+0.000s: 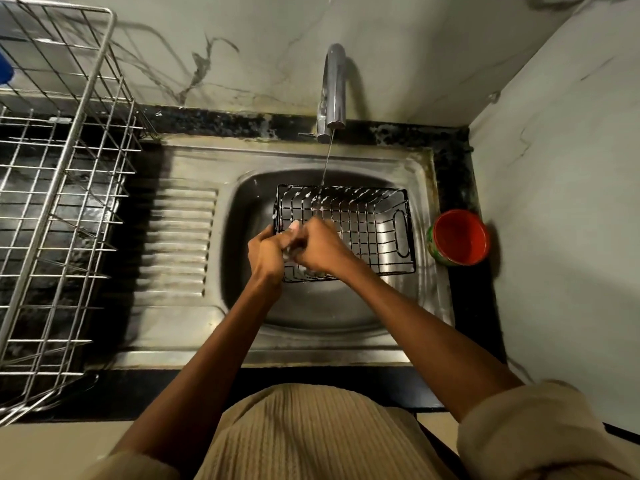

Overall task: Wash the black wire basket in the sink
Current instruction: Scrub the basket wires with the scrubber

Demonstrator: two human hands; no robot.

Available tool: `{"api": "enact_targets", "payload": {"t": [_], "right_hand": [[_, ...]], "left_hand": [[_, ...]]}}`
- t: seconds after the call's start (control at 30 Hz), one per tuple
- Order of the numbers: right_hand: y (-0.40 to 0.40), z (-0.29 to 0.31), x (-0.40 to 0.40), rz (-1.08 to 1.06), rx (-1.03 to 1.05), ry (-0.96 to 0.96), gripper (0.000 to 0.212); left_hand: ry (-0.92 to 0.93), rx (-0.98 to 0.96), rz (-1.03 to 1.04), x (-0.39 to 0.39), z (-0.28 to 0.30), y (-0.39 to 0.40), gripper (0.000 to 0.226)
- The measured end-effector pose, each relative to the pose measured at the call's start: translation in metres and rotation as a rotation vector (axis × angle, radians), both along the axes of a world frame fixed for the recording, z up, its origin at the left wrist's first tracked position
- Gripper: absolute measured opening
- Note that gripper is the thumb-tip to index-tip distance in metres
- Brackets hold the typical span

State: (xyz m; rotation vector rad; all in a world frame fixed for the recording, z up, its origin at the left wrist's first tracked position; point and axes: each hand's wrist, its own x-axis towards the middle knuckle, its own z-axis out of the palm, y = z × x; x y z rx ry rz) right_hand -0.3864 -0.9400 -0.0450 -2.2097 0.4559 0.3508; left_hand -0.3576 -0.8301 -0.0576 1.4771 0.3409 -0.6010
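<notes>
The black wire basket sits in the steel sink with soap foam on its far wires. A thin stream from the tap falls onto its far rim. My left hand grips the basket's left end. My right hand is curled over the basket's near left corner, holding something pale and soapy against the wires; what it is stays hidden between the two hands.
A steel dish rack stands on the dark counter at the left. The sink's ribbed drainboard lies between rack and basin. A red-lined cup sits on the counter at the sink's right, close to the wall.
</notes>
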Motion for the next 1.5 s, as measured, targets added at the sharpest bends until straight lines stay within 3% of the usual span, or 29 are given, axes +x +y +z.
{"api": "enact_targets", "payload": {"t": [0.13,0.33,0.43,0.57,0.7,0.87,0.97,1.07,1.13,1.3,1.4,1.43,1.5], "right_hand": [[-0.013,-0.006,-0.013,0.116,-0.099,0.114,0.013],[-0.043,-0.005,-0.004,-0.205,-0.362,-0.019,0.020],[-0.026,-0.003,0.007,-0.218,-0.270,-0.114,0.012],[0.001,0.001,0.003,0.006,-0.002,-0.058,0.008],[-0.014,-0.004,-0.008,0.068,-0.046,0.063,0.013],[-0.059,-0.012,-0.011,-0.311,-0.227,-0.013,0.008],[-0.061,-0.010,-0.001,-0.636,-0.109,-0.062,0.011],[-0.052,-0.008,0.012,-0.865,0.027,-0.126,0.010],[-0.040,-0.010,0.017,-0.818,0.046,-0.134,0.010],[-0.010,-0.029,0.002,-0.318,-0.119,-0.139,0.013],[-0.010,-0.030,-0.013,-0.066,-0.144,-0.074,0.015],[-0.011,-0.027,-0.018,-0.005,-0.152,-0.036,0.015],[-0.021,-0.025,-0.025,0.049,-0.221,0.056,0.011]], "left_hand": [[0.013,-0.013,0.019,0.005,-0.004,0.008,0.012],[0.037,-0.057,-0.011,0.004,-0.004,0.004,0.010],[0.031,-0.064,-0.037,0.001,-0.002,-0.002,0.019],[-0.011,-0.070,-0.071,0.004,0.000,-0.004,0.014],[0.016,-0.061,-0.061,0.010,-0.004,0.004,0.015],[0.070,-0.061,-0.035,0.011,-0.006,0.011,0.041],[0.091,-0.066,-0.056,0.005,-0.002,0.007,0.048],[0.085,-0.027,-0.092,-0.001,-0.001,0.001,0.034],[0.087,-0.007,-0.116,-0.004,-0.002,-0.001,0.034],[0.054,0.053,-0.127,0.000,-0.003,-0.002,0.040],[0.043,0.067,-0.092,0.004,-0.006,0.003,0.032],[0.041,0.072,-0.076,0.006,-0.007,0.004,0.037],[0.057,0.075,-0.038,0.009,-0.010,0.009,0.073]]}}
